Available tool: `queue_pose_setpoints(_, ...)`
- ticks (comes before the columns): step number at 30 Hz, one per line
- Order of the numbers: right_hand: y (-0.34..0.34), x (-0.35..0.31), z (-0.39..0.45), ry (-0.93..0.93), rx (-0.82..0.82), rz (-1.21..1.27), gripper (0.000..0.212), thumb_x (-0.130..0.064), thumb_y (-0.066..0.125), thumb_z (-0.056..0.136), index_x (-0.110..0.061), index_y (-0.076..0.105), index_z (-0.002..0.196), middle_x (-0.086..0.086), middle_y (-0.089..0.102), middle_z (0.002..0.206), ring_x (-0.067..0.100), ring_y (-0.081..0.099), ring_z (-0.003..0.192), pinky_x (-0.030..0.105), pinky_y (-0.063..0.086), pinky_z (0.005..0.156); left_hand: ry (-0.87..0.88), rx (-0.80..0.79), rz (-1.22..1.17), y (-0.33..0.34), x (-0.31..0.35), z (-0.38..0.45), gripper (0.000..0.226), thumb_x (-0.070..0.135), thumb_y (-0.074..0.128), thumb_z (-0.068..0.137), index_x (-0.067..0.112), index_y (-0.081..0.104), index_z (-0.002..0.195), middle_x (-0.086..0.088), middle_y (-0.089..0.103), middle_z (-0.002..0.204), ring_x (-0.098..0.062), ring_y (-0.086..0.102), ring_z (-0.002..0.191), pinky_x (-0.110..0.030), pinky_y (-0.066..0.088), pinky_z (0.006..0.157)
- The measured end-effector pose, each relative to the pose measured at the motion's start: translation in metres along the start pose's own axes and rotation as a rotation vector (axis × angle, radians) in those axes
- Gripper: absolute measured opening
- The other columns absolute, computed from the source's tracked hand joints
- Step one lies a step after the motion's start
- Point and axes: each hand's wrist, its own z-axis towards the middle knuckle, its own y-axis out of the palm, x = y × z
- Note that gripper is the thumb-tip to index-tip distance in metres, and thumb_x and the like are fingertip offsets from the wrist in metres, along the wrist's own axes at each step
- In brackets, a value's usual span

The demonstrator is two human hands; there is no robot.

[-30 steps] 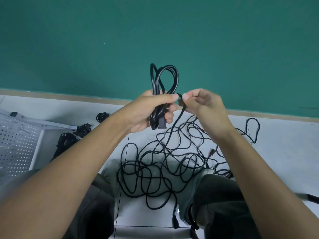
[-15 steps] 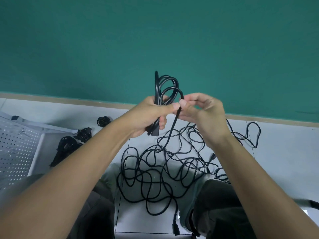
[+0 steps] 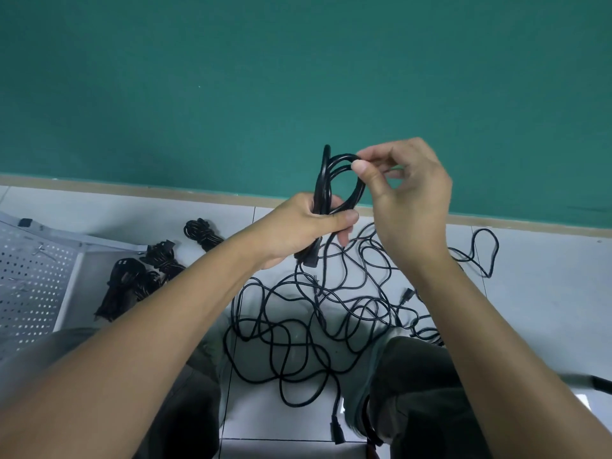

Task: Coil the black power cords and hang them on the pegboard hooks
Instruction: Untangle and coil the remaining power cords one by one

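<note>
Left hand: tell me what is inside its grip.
The left hand grips a black power cord coil, its loops rising above the fist and a black plug poking out below. The cord's stretch inside the fist is covered.

Teal-green wall (image 3: 231,77) above tan baseboard strip (image 3: 132,190); pale grey tiled floor (image 3: 546,293) with thin dark grout lines; even, soft light.

Pegboard (image 3: 29,286) cut off at left edge, tangled cords (image 3: 298,319) partly behind forearms
</note>
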Motion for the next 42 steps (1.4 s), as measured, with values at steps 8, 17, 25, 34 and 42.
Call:
queue_pose_setpoints(8,0.011,0.014,-0.019,0.553,-0.858,0.184,0.088,-0.073,0.005,0.097,-0.021,0.072,0.116,-0.006,0.075,0.112,0.008,0.070,0.107,0.043,0.048,0.108,0.046,0.236,-0.613,-0.011,0.019,0.004,0.026,0.034,0.051,0.105,0.018,0.054,0.085,0.007,0.057,0.063,-0.014,0.072,0.067,-0.023,0.057,0.060)
queue_pose_setpoints(17,0.035,0.013,-0.049,0.393,-1.125,-0.022,0.027,-0.037,0.049,0.107,-0.019,0.069,0.110,-0.008,0.077,0.092,0.009,0.070,0.100,0.038,0.050,0.105,0.166,0.864,-1.024,-0.081,0.018,0.004,0.032,0.035,0.056,0.106,0.017,0.049,0.081,0.009,0.041,0.055,-0.006,0.040,0.043,-0.022,0.045,0.050)
queue_pose_setpoints(25,0.011,-0.023,-0.034,0.131,-0.908,0.075,0.034,-0.043,0.049,0.104,-0.019,0.072,0.111,0.023,0.067,0.105,0.039,0.061,0.097,0.053,0.051,0.091,0.184,1.028,-0.535,-0.076,0.012,0.009,0.024,0.027,0.056,0.107,0.014,0.046,0.089,0.005,0.041,0.055,-0.013,0.037,0.044,-0.026,0.040,0.047)
queue_pose_setpoints(34,-0.016,-0.020,-0.008,0.150,-0.849,0.324,0.027,-0.024,0.049,0.106,-0.027,0.074,0.097,-0.008,0.064,0.081,0.008,0.049,0.076,0.024,0.044,0.078,0.226,0.582,0.036,-0.030,0.000,0.008,0.027,0.025,0.053,0.108,0.006,0.053,0.089,-0.002,0.044,0.055,-0.016,0.042,0.043,-0.024,0.040,0.044)
queue_pose_setpoints(42,-0.014,-0.002,-0.003,0.380,-0.399,0.288,0.017,-0.026,0.079,0.089,-0.014,0.068,0.084,-0.008,0.065,0.067,0.014,0.066,0.061,0.021,0.052,0.066,0.126,0.135,-0.097,-0.007,-0.003,0.000,0.072,0.075,0.040,0.093,0.004,0.056,0.093,0.002,0.049,0.061,-0.017,0.047,0.050,-0.037,0.045,0.061)
